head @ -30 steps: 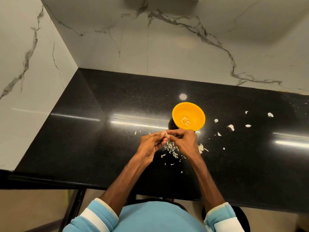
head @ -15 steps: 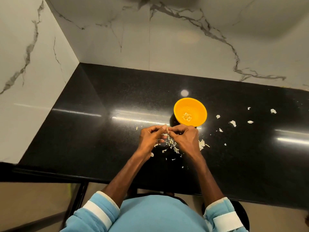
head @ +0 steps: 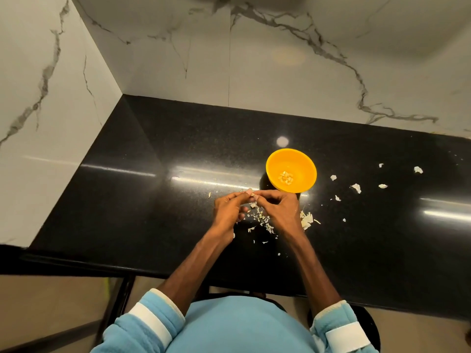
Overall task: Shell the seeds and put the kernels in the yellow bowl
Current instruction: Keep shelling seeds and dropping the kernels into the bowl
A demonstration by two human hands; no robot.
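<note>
A yellow bowl (head: 303, 161) stands on the black counter (head: 153, 200) with several pale kernels (head: 286, 177) at its bottom. Just in front of the bowl, my left hand (head: 229, 210) and my right hand (head: 279, 208) meet fingertip to fingertip and pinch a small pale seed (head: 252, 192) between them. The seed is mostly hidden by the fingers. A heap of shell bits (head: 263, 219) lies on the counter under and between my hands.
More shell pieces (head: 356, 187) are scattered on the counter right of the bowl, and a clump of shells (head: 305, 219) sits beside my right wrist. Marble walls close the counter at the left and back. The counter's front edge runs below my forearms.
Both hands keep pinching the seed at the same spot in front of the bowl, with small finger shifts. The camera has tilted slightly, so the scene sits a bit higher in view.
</note>
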